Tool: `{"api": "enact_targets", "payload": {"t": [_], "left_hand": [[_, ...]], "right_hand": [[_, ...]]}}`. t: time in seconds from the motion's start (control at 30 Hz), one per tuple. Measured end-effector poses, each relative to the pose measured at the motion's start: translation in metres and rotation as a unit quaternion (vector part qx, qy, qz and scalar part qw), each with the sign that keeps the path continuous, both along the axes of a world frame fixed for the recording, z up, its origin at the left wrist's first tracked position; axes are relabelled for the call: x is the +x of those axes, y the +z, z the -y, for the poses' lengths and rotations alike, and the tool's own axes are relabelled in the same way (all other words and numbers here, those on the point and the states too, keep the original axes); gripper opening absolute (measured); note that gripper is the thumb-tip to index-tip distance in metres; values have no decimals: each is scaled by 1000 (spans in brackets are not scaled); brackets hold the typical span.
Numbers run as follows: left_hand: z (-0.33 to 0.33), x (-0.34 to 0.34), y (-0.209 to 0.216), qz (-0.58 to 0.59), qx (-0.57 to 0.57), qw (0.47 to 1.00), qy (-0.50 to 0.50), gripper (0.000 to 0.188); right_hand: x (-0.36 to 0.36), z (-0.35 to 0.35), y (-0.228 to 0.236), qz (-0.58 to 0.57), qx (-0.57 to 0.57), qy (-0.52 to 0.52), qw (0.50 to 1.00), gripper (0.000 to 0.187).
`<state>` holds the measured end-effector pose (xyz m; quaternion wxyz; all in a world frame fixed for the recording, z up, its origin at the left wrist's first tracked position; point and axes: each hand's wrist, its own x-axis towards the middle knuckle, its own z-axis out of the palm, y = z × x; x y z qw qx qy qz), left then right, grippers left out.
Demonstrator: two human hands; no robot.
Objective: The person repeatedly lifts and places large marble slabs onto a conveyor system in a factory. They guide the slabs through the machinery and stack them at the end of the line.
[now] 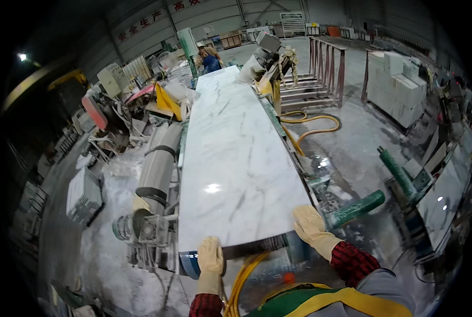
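A long white marble slab (236,153) with grey veins lies flat on a machine bed, running away from me. My left hand (210,259), in a pale work glove, grips its near edge at the left. My right hand (311,226), also gloved, holds the near right corner of the slab. Both forearms come up from the lower edge in red checked sleeves.
A grey roller (159,161) and machine parts stand left of the slab. Green rollers (354,208) and a yellow hose (312,124) lie to the right on the wet floor. A person in a hard hat (209,58) stands at the far end. Stacked white blocks (397,87) sit at the right.
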<state>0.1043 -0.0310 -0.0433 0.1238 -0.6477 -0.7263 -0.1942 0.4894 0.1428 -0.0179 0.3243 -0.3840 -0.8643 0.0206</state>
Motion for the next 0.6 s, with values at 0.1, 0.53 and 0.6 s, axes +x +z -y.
{"api": "enact_targets", "payload": {"t": [0.1,0.53,0.6], "left_hand": [[-4,-18,11,51,-149,987,34,46],[-68,-78,-28,23,-175,973,149,72],[-88,-81,-28,13,-166,975,146,72]], "right_hand": [[-12,-20,-9,14,2,-14,1000,42],[-17,-22,-11,42,-35,-26,998,49],[-16,-21,1,73,-68,-20,995,49]]}}
